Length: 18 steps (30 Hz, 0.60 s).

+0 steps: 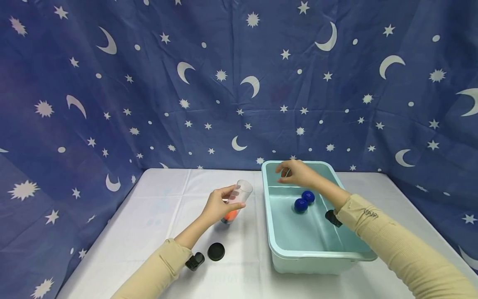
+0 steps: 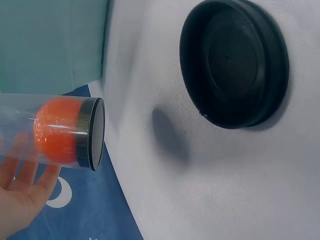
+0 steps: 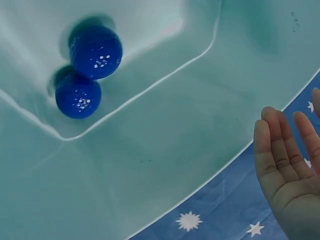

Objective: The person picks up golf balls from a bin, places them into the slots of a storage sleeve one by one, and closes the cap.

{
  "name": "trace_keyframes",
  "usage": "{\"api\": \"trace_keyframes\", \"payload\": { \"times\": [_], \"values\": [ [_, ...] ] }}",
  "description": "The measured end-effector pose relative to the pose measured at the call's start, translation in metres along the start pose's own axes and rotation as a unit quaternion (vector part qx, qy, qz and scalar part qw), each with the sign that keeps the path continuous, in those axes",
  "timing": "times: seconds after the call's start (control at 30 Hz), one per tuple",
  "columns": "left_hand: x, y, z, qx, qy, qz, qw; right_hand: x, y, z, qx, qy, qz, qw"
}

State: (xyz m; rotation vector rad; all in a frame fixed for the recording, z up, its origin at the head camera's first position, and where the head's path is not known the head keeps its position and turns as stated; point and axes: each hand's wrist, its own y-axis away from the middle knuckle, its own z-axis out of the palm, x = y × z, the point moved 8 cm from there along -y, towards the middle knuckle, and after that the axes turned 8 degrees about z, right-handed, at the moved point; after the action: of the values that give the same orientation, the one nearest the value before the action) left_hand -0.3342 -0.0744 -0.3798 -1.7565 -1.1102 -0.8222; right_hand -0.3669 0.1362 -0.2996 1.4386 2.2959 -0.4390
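My left hand (image 1: pixel 220 205) grips a clear plastic tube (image 1: pixel 243 189), which leans to the right at its top. An orange ball (image 2: pixel 57 130) sits at the tube's bottom, against a black end cap (image 2: pixel 90 134). The tube's shadow lies on the cloth apart from that end. Over the far part of the pale green basin (image 1: pixel 274 238), my right hand (image 1: pixel 296 173) hovers with loosely bent fingers and nothing between them. Two shiny blue balls (image 3: pixel 96 52) lie side by side on the basin floor, below that hand.
A round black lid (image 1: pixel 216 251) lies hollow side up on the white tablecloth (image 1: pixel 149 216), left of the basin. Each wrist carries a small black camera (image 1: pixel 195 261). A dark blue curtain (image 1: pixel 224 104) with moons and stars hangs behind the table and along its sides.
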Motion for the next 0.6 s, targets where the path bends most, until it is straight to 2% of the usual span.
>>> {"api": "trace_keyframes", "payload": {
  "times": [0.23, 0.6],
  "values": [
    [0.000, 0.002, -0.002, -0.001, -0.001, -0.001, 1.0000, 0.012, -0.003, 0.001, -0.004, 0.009, -0.004, 1.000],
    [-0.008, 0.004, -0.008, 0.004, 0.010, -0.008, 0.9999, 0.031, -0.002, 0.009, -0.027, 0.079, 0.016, 0.996]
  ]
}}
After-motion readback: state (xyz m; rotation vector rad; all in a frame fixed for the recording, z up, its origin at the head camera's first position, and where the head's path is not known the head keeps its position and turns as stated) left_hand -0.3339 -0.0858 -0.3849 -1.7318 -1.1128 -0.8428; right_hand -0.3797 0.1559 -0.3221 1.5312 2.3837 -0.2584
